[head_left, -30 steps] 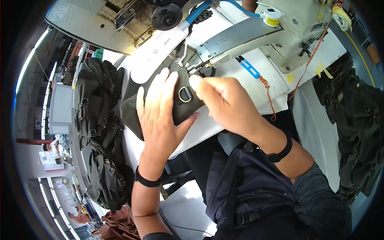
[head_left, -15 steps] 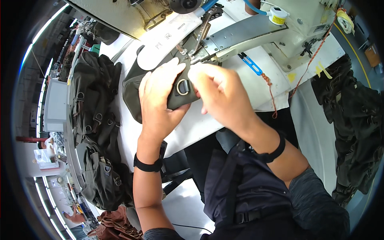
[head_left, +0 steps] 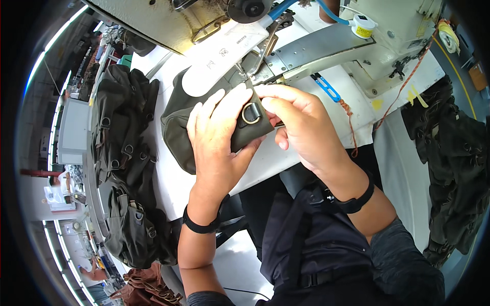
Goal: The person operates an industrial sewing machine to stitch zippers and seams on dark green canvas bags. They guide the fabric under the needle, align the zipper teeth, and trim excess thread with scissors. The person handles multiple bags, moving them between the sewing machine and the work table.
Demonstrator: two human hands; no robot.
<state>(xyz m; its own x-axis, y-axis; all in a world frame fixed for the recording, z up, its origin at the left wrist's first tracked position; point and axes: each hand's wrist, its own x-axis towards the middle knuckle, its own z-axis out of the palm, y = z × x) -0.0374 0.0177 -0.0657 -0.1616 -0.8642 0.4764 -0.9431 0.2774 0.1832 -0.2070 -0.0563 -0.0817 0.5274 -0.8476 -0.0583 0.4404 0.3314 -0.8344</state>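
While left hand (head_left: 219, 132) lies flat, fingers slightly parted, pressing bag (head_left: 177, 133) near table's (head_left: 168, 188) front edge, right hand (head_left: 309, 122) seemingly pinches bag's rim, thumb to forefinger. Best keep rim square to needle (head_left: 242, 71), ring (head_left: 245, 116) clear, no tugging, forefingers out of needle's way.

Shows plain dark olive across the bag (head_left: 179, 130), with pale gold on the D-ring (head_left: 246, 118) and black on its tab (head_left: 255, 110). Spreads white over the table (head_left: 168, 184) and cream over the sewing machine (head_left: 398, 33). Gleams bright blue on the snips (head_left: 329, 90), orange-brown on their cord (head_left: 351, 122). Repeats dark olive in the pile (head_left: 115, 120) along the table's left edge. Streaks dark grey across the sleeve (head_left: 403, 255).
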